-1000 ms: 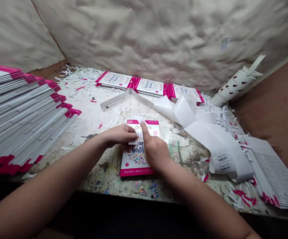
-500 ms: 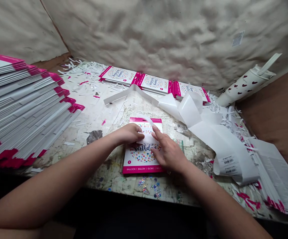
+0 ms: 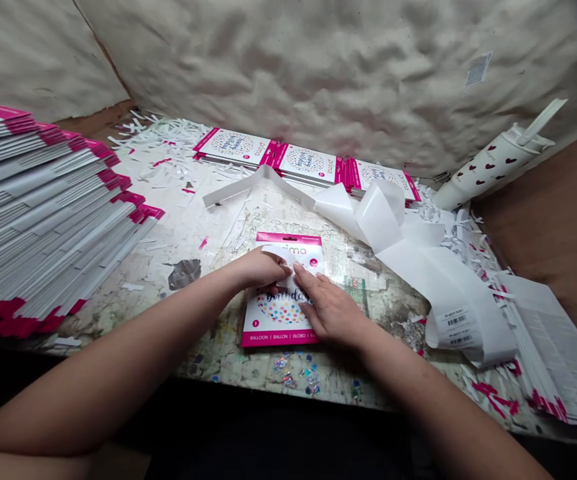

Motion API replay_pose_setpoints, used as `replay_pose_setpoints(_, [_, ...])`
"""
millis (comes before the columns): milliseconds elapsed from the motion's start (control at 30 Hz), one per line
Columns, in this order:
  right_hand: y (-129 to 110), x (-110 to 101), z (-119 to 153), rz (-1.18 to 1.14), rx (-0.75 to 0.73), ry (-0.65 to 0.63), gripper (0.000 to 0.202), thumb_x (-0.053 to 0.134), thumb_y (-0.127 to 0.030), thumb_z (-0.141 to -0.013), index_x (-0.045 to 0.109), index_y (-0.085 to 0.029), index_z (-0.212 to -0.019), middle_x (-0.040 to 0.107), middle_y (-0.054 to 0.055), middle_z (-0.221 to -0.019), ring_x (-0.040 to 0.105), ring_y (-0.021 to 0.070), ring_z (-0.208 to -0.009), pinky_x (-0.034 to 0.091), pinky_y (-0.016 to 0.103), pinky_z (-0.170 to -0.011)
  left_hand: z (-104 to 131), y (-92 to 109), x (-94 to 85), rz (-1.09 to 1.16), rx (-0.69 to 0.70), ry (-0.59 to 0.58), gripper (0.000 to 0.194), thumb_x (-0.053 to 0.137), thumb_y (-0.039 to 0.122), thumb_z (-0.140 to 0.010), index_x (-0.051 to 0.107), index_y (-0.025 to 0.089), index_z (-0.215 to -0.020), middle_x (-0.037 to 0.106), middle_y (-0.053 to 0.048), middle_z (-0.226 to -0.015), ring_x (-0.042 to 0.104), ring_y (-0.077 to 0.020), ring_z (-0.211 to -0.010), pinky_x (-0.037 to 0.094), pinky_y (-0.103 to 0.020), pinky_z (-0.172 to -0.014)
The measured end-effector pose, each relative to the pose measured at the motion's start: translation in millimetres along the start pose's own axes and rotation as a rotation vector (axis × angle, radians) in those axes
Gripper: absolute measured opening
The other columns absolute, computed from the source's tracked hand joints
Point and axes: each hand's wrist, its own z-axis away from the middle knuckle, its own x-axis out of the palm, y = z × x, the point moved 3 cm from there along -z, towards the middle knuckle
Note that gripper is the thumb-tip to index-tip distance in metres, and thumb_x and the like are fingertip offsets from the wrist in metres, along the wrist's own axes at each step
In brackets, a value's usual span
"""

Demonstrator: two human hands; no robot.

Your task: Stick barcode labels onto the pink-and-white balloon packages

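A flat balloon packet with pink bands and colourful dots lies on the table in front of me, "birthday" printed on it. My left hand is closed in a pinch over its upper left part, on a small curled white strip that stands up from the packet. On the packet's right side rests my right hand, its fingers stretched out and lying on the printed face. The fingertips of both hands are close together. Part of the packet's middle is hidden under them.
Large piles of similar packets rise on the left. Three shorter stacks line the back wall. A long white label strip snakes across the right, near more packets. A white tumbler with hearts leans at the back right.
The white strip has curled leftward, towards my left hand. My right fingers have come away from its upper end and now lie flatter on the packet. The view has shifted slightly.
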Motion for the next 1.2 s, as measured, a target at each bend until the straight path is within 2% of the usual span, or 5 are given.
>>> replay_pose_setpoints(333, [-3.4,3.9,6.1,-0.026,-0.074,0.123,0.073,0.042,-0.014,-0.086,0.002,-0.03,-0.146,0.029,0.007,-0.148,0.03,0.0253,-0.135,0.031,0.052,-0.107,-2.0,2.7,-5.8,-0.061,0.098,-0.009,0.021,0.052,0.032,-0.071,0.06,0.014,-0.064,0.06,-0.005,-0.048,0.056,-0.0175,-0.042,0.043,-0.027,-0.043])
replay_pose_setpoints(700, [-0.9,-2.9,5.7,-0.229,-0.027,0.143,0.078,0.049,-0.013,-0.083,0.006,-0.032,-0.145,0.038,0.007,-0.143,0.043,0.0229,-0.127,0.032,0.05,-0.106,69.3,-38.7,62.7,-0.841,0.555,0.618,0.056,0.039,0.04,-0.087,0.045,0.005,-0.13,0.041,-0.023,-0.138,0.031,-0.0349,-0.132,0.029,-0.05,-0.105])
replay_pose_setpoints(900, [15.1,-39.6,-12.1,-0.756,0.301,0.421,0.029,0.063,-0.033,-0.075,0.055,-0.022,-0.1,0.06,0.009,-0.114,0.062,0.0133,-0.076,0.052,0.026,-0.061,65.5,-36.0,73.0,-0.902,0.471,0.639,0.058,0.04,0.05,-0.086,0.044,0.016,-0.134,0.038,-0.023,-0.14,0.032,-0.0392,-0.13,0.03,-0.052,-0.102])
replay_pose_setpoints(1000, [21.2,-33.1,-23.0,-1.106,0.559,0.253,0.026,0.065,-0.039,-0.071,0.051,-0.019,-0.077,0.063,-0.001,-0.061,0.045,0.0052,-0.039,0.034,0.016,-0.036,66.8,-35.3,70.4,-0.871,0.483,0.651,0.059,0.042,0.049,-0.085,0.044,0.017,-0.135,0.037,-0.022,-0.141,0.031,-0.0387,-0.13,0.03,-0.051,-0.102])
replay_pose_setpoints(1200, [21.8,-14.1,-30.2,-1.172,0.785,0.091,0.025,0.069,-0.029,-0.067,0.046,-0.018,-0.069,0.06,-0.003,-0.049,0.036,0.0031,-0.029,0.024,0.014,-0.029,69.8,-36.6,71.3,-0.79,0.516,0.695,0.055,0.046,0.046,-0.085,0.047,0.019,-0.132,0.01,-0.018,-0.152,0.028,-0.0409,-0.132,0.032,-0.051,-0.102])
